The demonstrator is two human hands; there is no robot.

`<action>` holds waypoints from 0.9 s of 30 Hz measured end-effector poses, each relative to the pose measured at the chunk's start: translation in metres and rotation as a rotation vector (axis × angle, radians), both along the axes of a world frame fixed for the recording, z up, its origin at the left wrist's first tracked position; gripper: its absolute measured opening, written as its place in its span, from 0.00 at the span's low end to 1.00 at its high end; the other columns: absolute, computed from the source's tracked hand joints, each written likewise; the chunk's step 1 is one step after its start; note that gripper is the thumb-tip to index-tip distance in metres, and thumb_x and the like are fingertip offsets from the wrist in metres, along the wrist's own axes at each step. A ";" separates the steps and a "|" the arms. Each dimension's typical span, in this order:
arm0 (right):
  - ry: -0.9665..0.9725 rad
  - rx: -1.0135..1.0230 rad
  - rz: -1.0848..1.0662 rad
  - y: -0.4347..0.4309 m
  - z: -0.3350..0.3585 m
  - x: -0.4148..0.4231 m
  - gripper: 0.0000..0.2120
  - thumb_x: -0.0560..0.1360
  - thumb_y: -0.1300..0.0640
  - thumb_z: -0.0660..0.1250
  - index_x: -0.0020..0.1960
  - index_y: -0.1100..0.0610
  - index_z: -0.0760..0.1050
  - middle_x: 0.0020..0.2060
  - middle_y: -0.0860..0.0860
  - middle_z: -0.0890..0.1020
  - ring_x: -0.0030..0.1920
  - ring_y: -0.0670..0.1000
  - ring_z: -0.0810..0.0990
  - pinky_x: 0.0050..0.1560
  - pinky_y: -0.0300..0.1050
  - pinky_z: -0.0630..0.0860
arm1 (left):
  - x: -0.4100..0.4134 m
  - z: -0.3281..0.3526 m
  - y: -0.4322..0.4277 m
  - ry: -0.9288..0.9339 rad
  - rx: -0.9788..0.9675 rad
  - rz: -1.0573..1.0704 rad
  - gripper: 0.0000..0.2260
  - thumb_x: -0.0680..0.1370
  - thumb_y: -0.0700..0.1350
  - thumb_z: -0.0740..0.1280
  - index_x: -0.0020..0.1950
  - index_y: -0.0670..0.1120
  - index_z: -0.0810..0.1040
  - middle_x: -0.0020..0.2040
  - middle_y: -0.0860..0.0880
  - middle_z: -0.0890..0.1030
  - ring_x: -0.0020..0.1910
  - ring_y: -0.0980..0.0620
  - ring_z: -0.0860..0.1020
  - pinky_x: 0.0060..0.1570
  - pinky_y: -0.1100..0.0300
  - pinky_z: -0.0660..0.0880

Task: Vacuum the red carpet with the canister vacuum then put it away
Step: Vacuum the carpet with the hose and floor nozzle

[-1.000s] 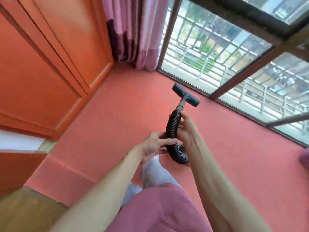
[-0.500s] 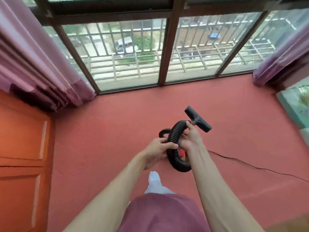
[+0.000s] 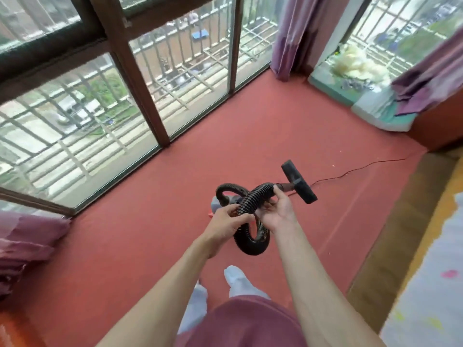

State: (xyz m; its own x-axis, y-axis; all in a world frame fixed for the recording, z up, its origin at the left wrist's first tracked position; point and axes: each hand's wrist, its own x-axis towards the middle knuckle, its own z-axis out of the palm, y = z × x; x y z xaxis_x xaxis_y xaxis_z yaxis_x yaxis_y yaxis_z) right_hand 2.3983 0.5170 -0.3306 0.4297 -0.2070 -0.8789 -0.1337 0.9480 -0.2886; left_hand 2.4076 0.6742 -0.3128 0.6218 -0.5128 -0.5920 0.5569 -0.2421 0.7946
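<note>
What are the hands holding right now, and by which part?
Both hold the black vacuum hose. The left hand pinches its coiled middle; the right hand grips it near the end, just behind the floor nozzle.

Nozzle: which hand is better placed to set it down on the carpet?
Right. The right hand holds the hose just behind the nozzle; the left hand grips farther back on the coil.

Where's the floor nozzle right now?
Head view, right of centre: the floor nozzle sticks out at the end of the hose just past the right hand, above the red carpet, near the thin power cord.
</note>
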 end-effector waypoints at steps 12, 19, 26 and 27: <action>-0.006 -0.087 -0.517 0.013 0.011 -0.042 0.14 0.79 0.54 0.66 0.60 0.61 0.72 0.42 0.55 0.78 0.41 0.51 0.77 0.39 0.43 0.74 | 0.049 0.017 -0.003 -0.149 0.002 -0.503 0.08 0.74 0.44 0.72 0.49 0.41 0.83 0.35 0.48 0.82 0.35 0.49 0.79 0.47 0.48 0.79; 0.002 -0.098 -0.750 -0.007 0.024 -0.090 0.10 0.80 0.56 0.65 0.52 0.64 0.74 0.38 0.56 0.76 0.37 0.52 0.75 0.38 0.42 0.72 | 0.040 0.026 -0.057 -0.246 0.019 -0.760 0.06 0.72 0.47 0.72 0.45 0.46 0.84 0.37 0.45 0.80 0.35 0.49 0.79 0.39 0.58 0.79; -0.058 -0.057 -0.904 -0.046 0.033 -0.126 0.09 0.80 0.57 0.65 0.52 0.65 0.73 0.40 0.58 0.77 0.38 0.53 0.76 0.37 0.43 0.73 | 0.033 0.052 -0.132 -0.355 0.056 -0.937 0.08 0.73 0.47 0.73 0.45 0.43 0.83 0.33 0.49 0.79 0.32 0.50 0.77 0.39 0.54 0.76; -0.076 -0.056 -0.918 -0.054 0.037 -0.129 0.09 0.80 0.58 0.64 0.51 0.65 0.73 0.40 0.58 0.77 0.37 0.53 0.76 0.36 0.43 0.73 | 0.031 0.059 -0.145 -0.363 0.057 -0.948 0.07 0.74 0.46 0.73 0.46 0.42 0.83 0.33 0.48 0.79 0.32 0.49 0.76 0.37 0.55 0.76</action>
State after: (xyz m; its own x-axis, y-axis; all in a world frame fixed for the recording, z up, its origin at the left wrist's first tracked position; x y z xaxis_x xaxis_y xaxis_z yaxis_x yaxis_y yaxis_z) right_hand 2.2693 0.4633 -0.2937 0.1317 -0.5362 -0.8337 0.6851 0.6571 -0.3144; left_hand 2.4383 0.5292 -0.2537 0.1207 -0.8648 -0.4874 -0.1572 -0.5014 0.8508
